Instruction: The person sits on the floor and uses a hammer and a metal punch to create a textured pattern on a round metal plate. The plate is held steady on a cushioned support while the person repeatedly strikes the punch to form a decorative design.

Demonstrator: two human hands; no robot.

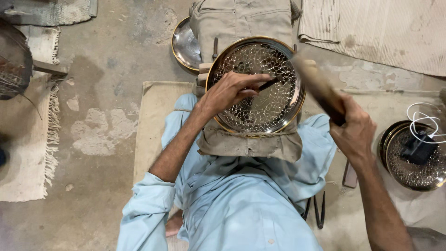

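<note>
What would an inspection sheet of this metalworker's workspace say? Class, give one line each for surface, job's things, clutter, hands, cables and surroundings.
Surface: bare concrete floor, patchy, with mats.
Job's things: engraved round tray on a cloth-covered support; thin punch; wooden mallet, blurred.
Clutter: plain tray behind; patterned trays stacked at right.
Hands: left hand holds the punch on the tray; right hand grips the mallet.
Cables: white cord over the stack.
Surroundings: fringed rug, ribbed mat.
</note>
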